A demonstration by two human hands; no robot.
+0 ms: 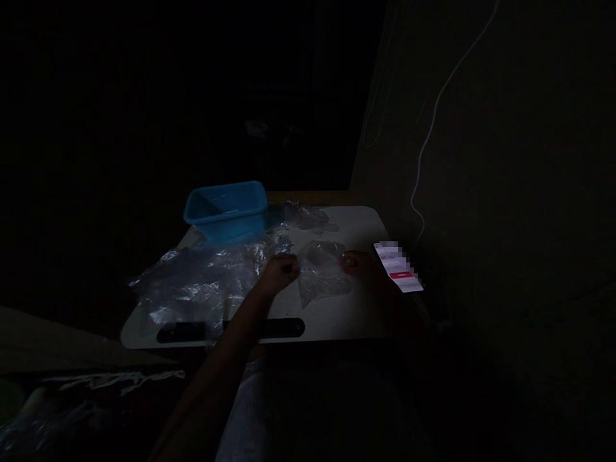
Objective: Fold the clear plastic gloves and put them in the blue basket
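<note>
A clear plastic bag (325, 273) is stretched between my two hands, low over the white table (356, 321). My left hand (280, 273) is closed on the bag's left edge. On the opposite edge, my right hand (357, 263) pinches the plastic, its fingers dim in the poor light. To the left lies a heap of crumpled clear plastic bags (192, 282), close to my left forearm. Another crumpled piece of plastic (308, 218) rests behind the bag that I hold.
A blue plastic basin (231, 215) stands at the table's back left. A lit phone (399, 269) is at the right edge. Near the front edge runs a dark slot (283, 328). A white cable (436, 109) hangs along the right wall. The surroundings are very dark.
</note>
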